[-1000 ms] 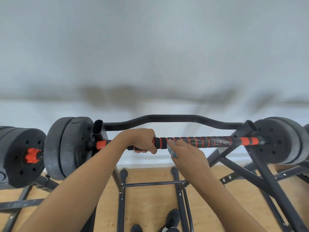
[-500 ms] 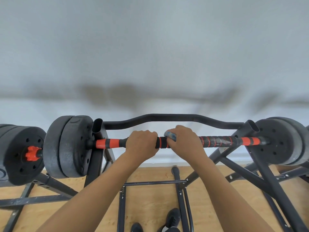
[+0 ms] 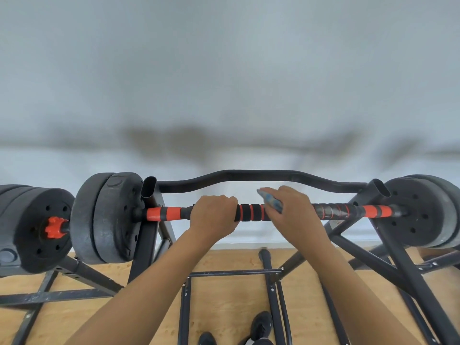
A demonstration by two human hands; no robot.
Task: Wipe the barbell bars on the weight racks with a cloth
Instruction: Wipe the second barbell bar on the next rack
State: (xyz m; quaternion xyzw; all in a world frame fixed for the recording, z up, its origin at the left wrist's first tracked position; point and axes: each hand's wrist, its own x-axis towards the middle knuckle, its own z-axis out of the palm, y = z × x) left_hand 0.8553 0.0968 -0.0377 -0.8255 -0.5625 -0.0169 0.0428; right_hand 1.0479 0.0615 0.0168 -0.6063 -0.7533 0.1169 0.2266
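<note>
R hand (image 3: 293,215) w/ blue cloth (image 3: 270,200) slid right; fingers curled over it. L hand (image 3: 214,215) fingers wrap black-orange striped bar (image 3: 251,212).

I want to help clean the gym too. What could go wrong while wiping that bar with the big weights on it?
1. The barbell bar rests on the rack with heavy weight plates at its ends. A hard push might roll it off, and the shoes stand right below.
2. The right hand holds the cloth on the bar. Sliding it as far as the rack's right upright could pinch fingers there.
</note>
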